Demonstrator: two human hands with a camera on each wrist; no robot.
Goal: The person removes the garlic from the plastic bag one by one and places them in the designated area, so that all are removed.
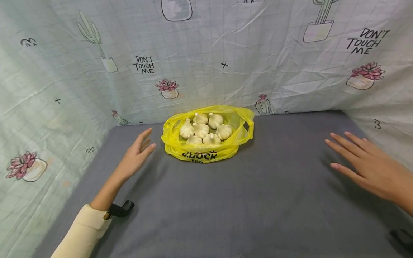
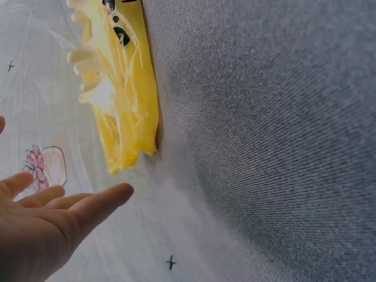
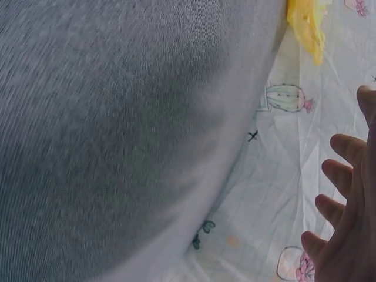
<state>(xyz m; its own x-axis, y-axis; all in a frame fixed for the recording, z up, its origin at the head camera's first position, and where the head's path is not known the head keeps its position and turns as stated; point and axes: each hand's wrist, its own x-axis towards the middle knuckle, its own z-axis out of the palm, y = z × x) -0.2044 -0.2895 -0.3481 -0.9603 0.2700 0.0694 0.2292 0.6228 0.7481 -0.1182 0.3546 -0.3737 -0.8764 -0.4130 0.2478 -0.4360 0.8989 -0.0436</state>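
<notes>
A yellow plastic bag [image 1: 206, 152] with black lettering lies on the grey cloth, its mouth spread wide. Several white garlic bulbs [image 1: 201, 130] are bunched inside it, toward its left and middle. Just left of the bag hovers my left hand [image 1: 137, 154], fingers extended and nothing held; in the left wrist view its thumb points toward the bag's end [image 2: 126, 141]. Far to the right, my right hand [image 1: 371, 166] is spread palm down above the cloth, holding nothing. The right wrist view shows its fingers [image 3: 341, 176] apart, with a corner of the bag [image 3: 308, 26] beyond.
The grey cloth [image 1: 245, 208] covers the table. A pale curtain [image 1: 206, 46] printed with cacti, potted plants and words hangs behind and along both sides, close behind the bag. Black straps [image 1: 122, 209] are on the wrists.
</notes>
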